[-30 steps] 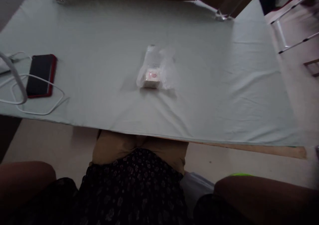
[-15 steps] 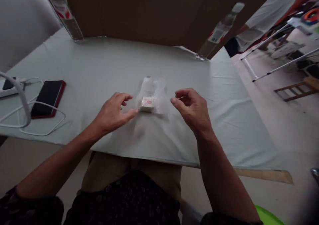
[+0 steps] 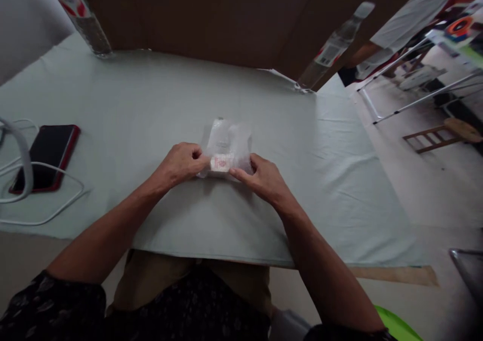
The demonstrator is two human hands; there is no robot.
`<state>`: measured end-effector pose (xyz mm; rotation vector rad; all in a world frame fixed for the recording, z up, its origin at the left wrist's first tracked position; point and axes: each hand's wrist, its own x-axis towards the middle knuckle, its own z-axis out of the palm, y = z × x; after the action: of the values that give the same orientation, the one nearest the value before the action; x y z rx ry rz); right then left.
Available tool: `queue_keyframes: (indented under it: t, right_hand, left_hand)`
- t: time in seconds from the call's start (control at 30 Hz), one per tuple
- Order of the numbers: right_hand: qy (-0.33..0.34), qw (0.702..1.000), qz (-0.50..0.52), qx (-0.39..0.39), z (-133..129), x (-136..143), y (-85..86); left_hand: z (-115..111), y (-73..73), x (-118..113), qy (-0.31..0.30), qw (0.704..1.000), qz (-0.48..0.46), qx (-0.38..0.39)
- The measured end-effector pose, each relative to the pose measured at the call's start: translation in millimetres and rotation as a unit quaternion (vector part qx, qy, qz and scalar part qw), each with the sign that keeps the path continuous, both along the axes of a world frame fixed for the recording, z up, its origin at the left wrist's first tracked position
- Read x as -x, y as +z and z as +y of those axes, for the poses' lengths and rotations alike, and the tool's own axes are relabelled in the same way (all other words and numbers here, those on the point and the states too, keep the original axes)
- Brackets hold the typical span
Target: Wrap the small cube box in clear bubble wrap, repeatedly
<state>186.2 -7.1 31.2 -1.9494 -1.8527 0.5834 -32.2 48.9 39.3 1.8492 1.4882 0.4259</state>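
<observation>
A small white box (image 3: pixel 220 163) with red print lies on crumpled, see-through plastic wrap (image 3: pixel 223 139) in the middle of the cloth-covered table. At the wrap's left edge my left hand (image 3: pixel 183 163) pinches it, thumb beside the box's left end. From the right, my right hand (image 3: pixel 263 176) holds the wrap's right edge, its thumb reaching to the box's near right corner. My right fingertips are partly hidden behind the plastic.
A phone (image 3: pixel 47 155) in a red case and a white cable (image 3: pixel 71 200) lie at the left. Clear bottles, one left (image 3: pixel 85 21) and one right (image 3: pixel 332 49), stand against a brown panel (image 3: pixel 211 24). Beyond the right edge are a metal frame (image 3: pixel 411 104) and a wooden stool (image 3: pixel 458 129).
Both hands have come inward from beside the wrap and closed on its left and right edges. The box and wrap sit slightly differently, and the view has shifted a little.
</observation>
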Motion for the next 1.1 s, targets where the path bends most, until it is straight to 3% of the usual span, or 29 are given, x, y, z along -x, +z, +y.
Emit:
queue_keyframes:
  t: [0.1, 0.2, 0.3, 0.37, 0.5, 0.7, 0.8, 0.93, 1.0, 1.1]
  right_hand:
    - [-0.013, 0.982, -0.020, -0.188, -7.9, 4.7, -1.1]
    - [0.064, 0.943, -0.103, -0.310, -16.0, 13.5, -0.5]
    - [0.188, 0.921, -0.168, -0.297, -16.0, 23.3, -4.1]
    - [0.225, 0.916, -0.184, -0.275, -12.8, 27.1, -7.9]
    - [0.237, 0.918, -0.196, -0.248, -6.9, 27.7, -10.7]
    - [0.245, 0.928, -0.156, -0.235, -7.6, 26.9, -8.1]
    - [0.197, 0.941, -0.093, -0.258, -17.4, 20.4, -3.5]
    - [0.011, 0.964, 0.019, -0.266, -35.7, 0.9, -0.6]
    - [-0.044, 0.975, 0.070, -0.207, -40.3, -7.5, -4.3]
    - [-0.053, 0.988, 0.119, -0.085, -37.5, -10.3, -13.5]
  left_hand:
    - [-0.4, -8.3, 3.7, 0.032, 0.997, -0.062, 0.045]
    - [1.2, -13.0, 7.7, 0.049, 0.988, -0.121, 0.081]
    - [2.7, -15.7, 7.4, 0.064, 0.975, -0.192, 0.091]
    - [1.9, -16.3, 4.0, 0.073, 0.963, -0.239, 0.099]
    - [-3.9, -13.7, -6.3, 0.078, 0.952, -0.285, 0.087]
    - [-8.4, -11.3, -0.9, -0.015, 0.955, -0.287, 0.070]
    - [-9.3, -16.3, 3.9, -0.081, 0.968, -0.238, -0.021]
    - [-15.3, -27.1, -0.4, -0.127, 0.957, -0.116, -0.233]
    - [-18.8, -32.0, -3.9, -0.130, 0.943, -0.080, -0.296]
    - [-22.0, -37.1, -6.6, -0.136, 0.929, -0.056, -0.340]
